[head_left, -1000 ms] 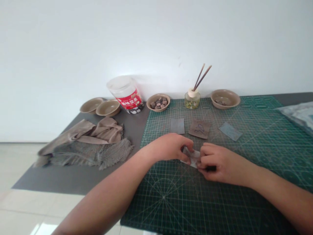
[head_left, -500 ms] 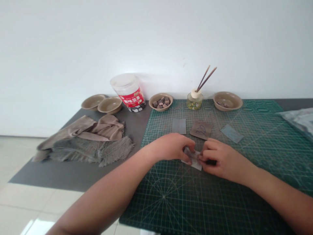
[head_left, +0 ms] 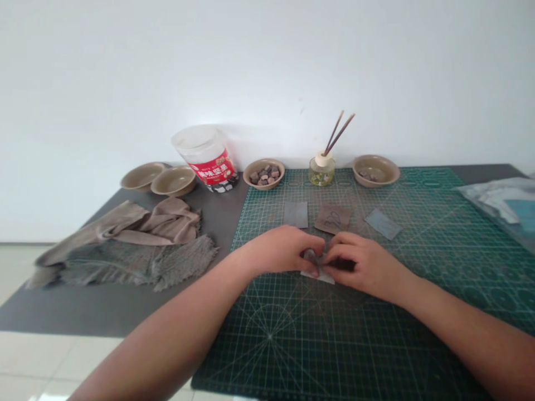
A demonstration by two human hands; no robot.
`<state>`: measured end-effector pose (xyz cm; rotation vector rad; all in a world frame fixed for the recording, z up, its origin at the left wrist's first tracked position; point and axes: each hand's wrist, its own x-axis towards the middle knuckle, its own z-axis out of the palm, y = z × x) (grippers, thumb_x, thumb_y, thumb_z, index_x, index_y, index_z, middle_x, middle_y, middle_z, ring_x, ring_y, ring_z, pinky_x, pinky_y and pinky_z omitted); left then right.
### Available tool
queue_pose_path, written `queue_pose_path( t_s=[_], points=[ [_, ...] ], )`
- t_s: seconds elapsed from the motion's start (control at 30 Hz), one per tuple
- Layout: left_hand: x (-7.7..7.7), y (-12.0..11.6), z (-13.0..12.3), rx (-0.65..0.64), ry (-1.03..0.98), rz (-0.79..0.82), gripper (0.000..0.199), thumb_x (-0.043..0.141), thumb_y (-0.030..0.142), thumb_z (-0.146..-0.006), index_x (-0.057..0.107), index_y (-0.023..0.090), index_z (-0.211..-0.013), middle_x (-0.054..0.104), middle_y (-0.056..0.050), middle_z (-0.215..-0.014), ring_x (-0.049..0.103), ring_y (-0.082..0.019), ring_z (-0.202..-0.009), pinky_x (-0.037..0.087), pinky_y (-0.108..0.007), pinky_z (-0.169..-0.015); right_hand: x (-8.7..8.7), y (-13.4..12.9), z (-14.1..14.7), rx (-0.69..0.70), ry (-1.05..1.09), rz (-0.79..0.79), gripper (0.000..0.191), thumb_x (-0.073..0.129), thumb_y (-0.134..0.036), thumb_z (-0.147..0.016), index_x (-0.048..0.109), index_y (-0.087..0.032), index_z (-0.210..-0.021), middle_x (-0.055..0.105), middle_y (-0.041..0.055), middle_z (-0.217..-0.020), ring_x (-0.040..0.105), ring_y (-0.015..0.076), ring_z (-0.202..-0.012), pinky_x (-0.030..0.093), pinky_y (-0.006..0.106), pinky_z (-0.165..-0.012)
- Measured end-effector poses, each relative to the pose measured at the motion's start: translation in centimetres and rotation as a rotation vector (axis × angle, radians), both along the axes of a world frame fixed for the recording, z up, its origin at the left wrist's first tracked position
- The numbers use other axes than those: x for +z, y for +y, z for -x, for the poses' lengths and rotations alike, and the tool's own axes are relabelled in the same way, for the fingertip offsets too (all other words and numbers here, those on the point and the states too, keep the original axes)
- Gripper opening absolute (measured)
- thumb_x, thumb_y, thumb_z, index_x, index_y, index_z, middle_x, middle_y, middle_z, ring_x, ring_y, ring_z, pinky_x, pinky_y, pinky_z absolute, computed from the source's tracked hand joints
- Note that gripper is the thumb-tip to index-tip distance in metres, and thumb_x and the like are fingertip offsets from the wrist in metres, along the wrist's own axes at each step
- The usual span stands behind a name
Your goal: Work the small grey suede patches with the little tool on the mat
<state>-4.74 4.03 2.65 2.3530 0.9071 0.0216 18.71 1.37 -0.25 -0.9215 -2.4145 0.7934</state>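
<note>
A pale grey piece of sandpaper (head_left: 325, 276) lies on the green cutting mat (head_left: 317, 340), partly covered by my fingers. My left hand (head_left: 295, 250) curls over its left side, with thumb and fingers pressed to it. From the right, my right hand (head_left: 359, 260) meets the left one in a pinch over the sheet. Whatever small thing sits between the right fingertips is hidden. Just beyond the hands lies a brown sandpaper square (head_left: 333, 218) with "320" handwritten on it. Grey sandpaper pieces lie to its left (head_left: 296, 215) and right (head_left: 383, 224).
Along the wall stand a bowl of small stones (head_left: 264, 174), a reed diffuser (head_left: 322, 170), a bowl with a few stones (head_left: 376, 171), a red-labelled jar (head_left: 213, 167) and two bowls (head_left: 173, 181). Crumpled cloths (head_left: 137, 245) lie left, a plastic bag (head_left: 505, 203) right.
My view has shifted slightly, so everything sits further left. Both hands stay over the sandpaper, the right fingers closer to the left ones and covering more of the sheet.
</note>
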Motion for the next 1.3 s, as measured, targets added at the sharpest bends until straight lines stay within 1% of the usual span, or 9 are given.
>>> queue_pose_path(
  t_s=[0.1,0.27,0.47,0.57,0.73,0.83,1.0,1.13,1.3],
  points=[
    [-0.1,0.2,0.0,0.000,0.008,0.017,0.023,0.077,0.039,-0.080,0.070,0.029,-0.099,0.067,0.005,-0.076,0.060,-0.015,-0.070,0.033,-0.026,-0.060,0.1,0.3,-0.3,0.048,-0.030,0.062,0.012,0.070,-0.022,-0.089,0.072,-0.024,-0.101,0.065,0.0042,-0.110,0.065,0.0173,-0.096,0.052,0.031,-0.086],
    [0.5,0.2,-0.1,-0.002,-0.017,0.030,0.024,0.075,0.040,-0.082,0.069,0.025,-0.100,0.064,0.004,-0.074,0.058,-0.014,-0.069,0.036,-0.025,-0.062,0.7,0.5,-0.6,-0.112,0.053,0.089,0.013,0.068,-0.022,-0.091,0.073,-0.025,-0.103,0.073,0.0017,-0.100,0.068,0.0174,-0.089,0.054,0.032,-0.081],
    [0.6,-0.9,-0.7,0.214,-0.395,-0.021,0.020,0.070,0.034,-0.088,0.064,0.019,-0.100,0.066,0.001,-0.084,0.061,-0.012,-0.073,0.046,-0.024,-0.064,1.7,-0.5,0.1,-0.293,0.499,0.396,0.019,0.076,-0.029,-0.085,0.069,-0.023,-0.101,0.076,0.0018,-0.093,0.073,0.0175,-0.083,0.060,0.030,-0.076],
    [0.3,-1.4,-1.1,0.242,-0.595,-0.061,0.020,0.068,0.029,-0.090,0.066,0.018,-0.106,0.072,-0.003,-0.094,0.067,-0.014,-0.082,0.053,-0.025,-0.073,1.9,-0.8,0.4,-0.349,0.623,0.425,0.022,0.080,-0.030,-0.082,0.065,-0.022,-0.096,0.076,0.0027,-0.091,0.074,0.0185,-0.082,0.062,0.031,-0.074],
    [-0.1,-1.5,-1.3,0.245,-0.652,-0.120,0.022,0.066,0.021,-0.092,0.070,0.020,-0.114,0.075,-0.005,-0.099,0.070,-0.015,-0.087,0.056,-0.027,-0.079,1.7,-0.5,0.6,-0.358,0.715,0.443,0.026,0.078,-0.030,-0.084,0.059,-0.023,-0.102,0.076,0.0024,-0.093,0.074,0.0191,-0.086,0.061,0.033,-0.075],
    [-0.7,-1.6,-1.3,0.369,-0.797,-0.132,0.016,0.070,0.021,-0.089,0.068,0.018,-0.104,0.075,-0.007,-0.096,0.072,-0.017,-0.088,0.059,-0.030,-0.081,1.1,-0.2,0.6,-0.333,0.548,0.317,0.025,0.074,-0.033,-0.087,0.061,-0.024,-0.107,0.074,0.0033,-0.098,0.070,0.0199,-0.089,0.059,0.036,-0.080],
    [-1.0,-2.1,-1.5,0.456,-1.070,-0.008,0.021,0.072,0.016,-0.087,0.059,0.018,-0.104,0.077,-0.008,-0.102,0.076,-0.021,-0.097,0.062,-0.036,-0.089,-0.2,-0.6,1.1,-0.040,-0.036,0.009,0.041,0.082,-0.035,-0.079,0.068,-0.023,-0.115,0.067,0.0081,-0.116,0.058,0.0299,-0.113,0.046,0.052,-0.102],
    [-0.8,-2.3,-1.5,0.461,-1.097,0.030,0.017,0.072,0.017,-0.089,0.065,0.017,-0.104,0.077,-0.011,-0.112,0.076,-0.024,-0.102,0.064,-0.040,-0.091,-0.5,-0.9,1.4,-0.043,-0.074,0.041,0.043,0.078,-0.029,-0.083,0.064,-0.022,-0.124,0.063,0.0091,-0.119,0.055,0.0283,-0.115,0.043,0.051,-0.105],
    [-1.0,-2.2,-1.5,0.447,-1.106,0.048,0.012,0.068,0.017,-0.091,0.067,0.016,-0.104,0.078,-0.012,-0.109,0.076,-0.025,-0.103,0.064,-0.042,-0.091,0.3,-0.8,1.3,-0.087,-0.042,0.138,0.020,0.073,-0.016,-0.081,0.068,-0.022,-0.099,0.066,0.0057,-0.106,0.059,0.0246,-0.108,0.047,0.043,-0.098]
  ],
)
